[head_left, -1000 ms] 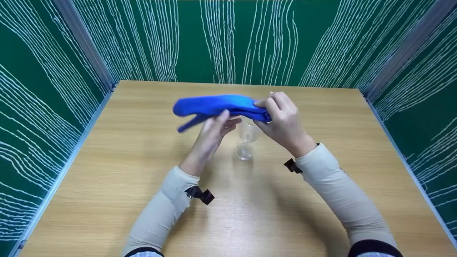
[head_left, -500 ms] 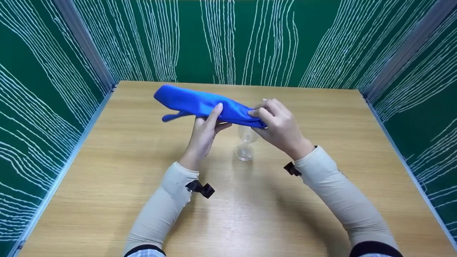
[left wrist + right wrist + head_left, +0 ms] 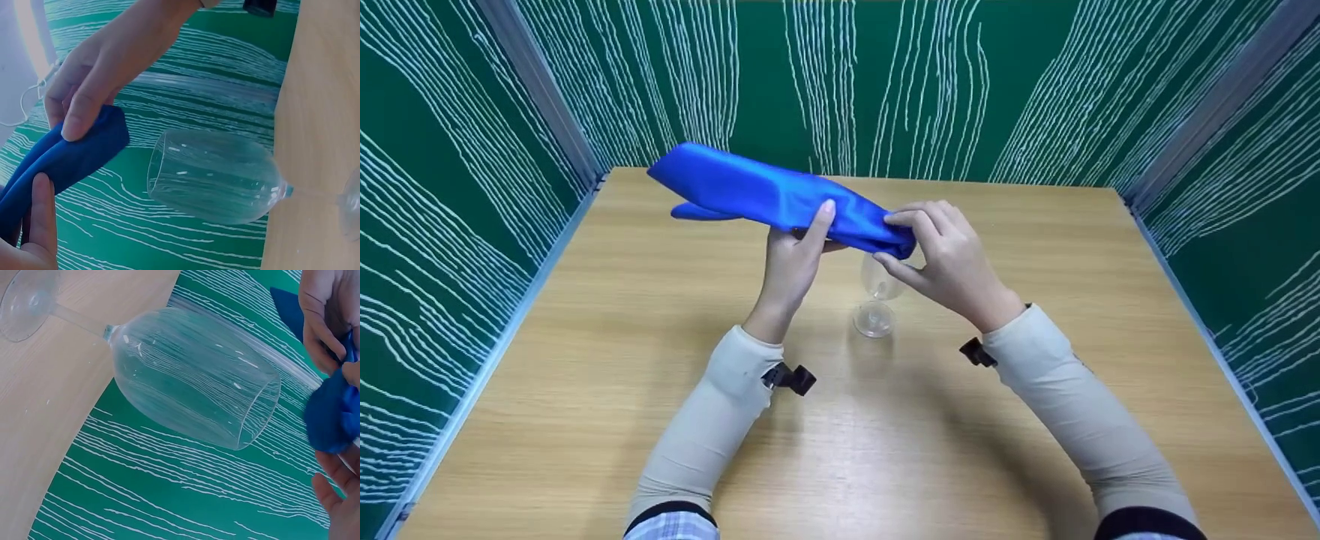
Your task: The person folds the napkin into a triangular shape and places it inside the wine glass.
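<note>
A folded blue cloth napkin is held in the air above the table, long and narrow, slanting from upper left down to the right. My left hand grips it near its middle, thumb on top and fingers underneath. At its rolled lower end, my right hand pinches the fabric between thumb and fingers. Behind and below that end stands a clear wine glass, upright on the table, its bowl partly covered by the cloth in the head view. Both wrist views show the glass bowl with nothing in it, its rim near the napkin.
The wooden table has green panels with wavy white lines at its back and sides. Grey posts mark the back corners. A small dark camera sticks out from the left wrist.
The napkin's left end has swung up and farther left, and its right end looks more rounded. My left hand has risen slightly with it. The right fingers have shifted on the end; the glass stays put.
</note>
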`<state>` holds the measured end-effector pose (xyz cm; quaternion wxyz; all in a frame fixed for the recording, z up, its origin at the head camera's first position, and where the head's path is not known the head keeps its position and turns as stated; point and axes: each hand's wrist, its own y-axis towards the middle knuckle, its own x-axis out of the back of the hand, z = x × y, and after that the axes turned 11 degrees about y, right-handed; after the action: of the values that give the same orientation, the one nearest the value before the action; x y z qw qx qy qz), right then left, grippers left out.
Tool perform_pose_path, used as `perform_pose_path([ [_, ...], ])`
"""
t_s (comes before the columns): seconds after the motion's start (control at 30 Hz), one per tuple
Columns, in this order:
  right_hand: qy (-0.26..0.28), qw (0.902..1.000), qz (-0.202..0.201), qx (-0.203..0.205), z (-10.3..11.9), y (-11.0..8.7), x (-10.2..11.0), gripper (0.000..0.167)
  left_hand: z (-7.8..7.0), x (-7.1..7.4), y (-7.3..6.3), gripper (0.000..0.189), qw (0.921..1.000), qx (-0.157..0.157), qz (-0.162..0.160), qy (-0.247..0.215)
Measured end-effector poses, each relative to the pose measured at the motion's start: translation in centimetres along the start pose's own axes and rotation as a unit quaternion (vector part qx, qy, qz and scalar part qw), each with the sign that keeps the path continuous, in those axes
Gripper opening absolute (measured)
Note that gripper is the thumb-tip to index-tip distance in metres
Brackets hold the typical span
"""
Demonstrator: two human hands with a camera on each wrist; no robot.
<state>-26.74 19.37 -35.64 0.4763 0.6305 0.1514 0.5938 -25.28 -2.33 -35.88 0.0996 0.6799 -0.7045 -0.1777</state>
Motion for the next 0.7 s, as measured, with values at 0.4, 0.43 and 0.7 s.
perform_pose_path([
  [0.4, 0.04, 0.9987, -0.012, -0.031, -0.2, 0.4, 0.6, 0.03, -1.1, -0.6, 1.2, 0.047, 0.9942, -0.063, 0.004, 0.087],
  [0.43, 0.042, 0.9985, -0.011, -0.034, -0.2, 0.3, 0.6, 0.03, -1.2, -0.8, 1.3, 0.047, 0.9932, -0.067, 0.005, 0.095],
  [0.7, 0.056, 0.9971, -0.01, -0.05, -0.6, 0.0, 0.4, 0.035, -1.3, -1.9, 2.2, 0.048, 0.9802, -0.107, 0.017, 0.166],
])
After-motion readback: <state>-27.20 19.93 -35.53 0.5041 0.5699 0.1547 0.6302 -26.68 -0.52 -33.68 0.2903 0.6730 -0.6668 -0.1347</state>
